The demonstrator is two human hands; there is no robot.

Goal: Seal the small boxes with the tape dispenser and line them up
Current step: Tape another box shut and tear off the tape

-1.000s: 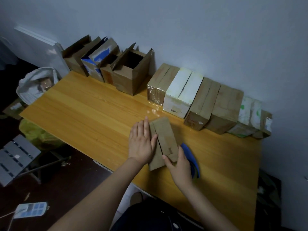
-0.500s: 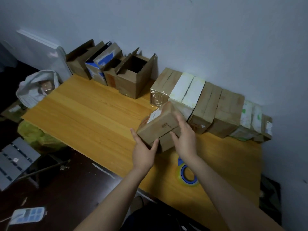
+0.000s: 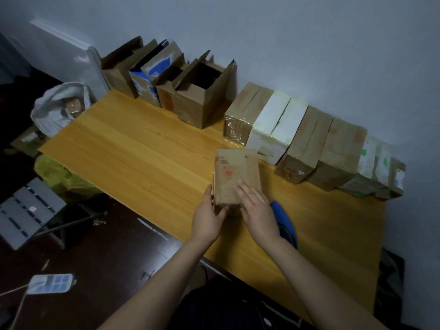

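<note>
Cardboard box (image 3: 234, 175) turned over, seemingly down on the table (image 3: 133, 148), my left hand (image 3: 207, 219) gripping its near corner, right hand (image 3: 258, 210) flat on top, blue tape dispenser (image 3: 284, 222) beside my wrist.

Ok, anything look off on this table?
Only the white box among the closed boxes: a dark gap runs along its top seam, so its flaps look poorly closed. The open boxes further along just await sealing.

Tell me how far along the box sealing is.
Done: a row of closed boxes stands along the wall. In hand: the left hand grips a brown box, the right hand flat on top; the blue tape dispenser lies idle. Left: four open boxes.
</note>
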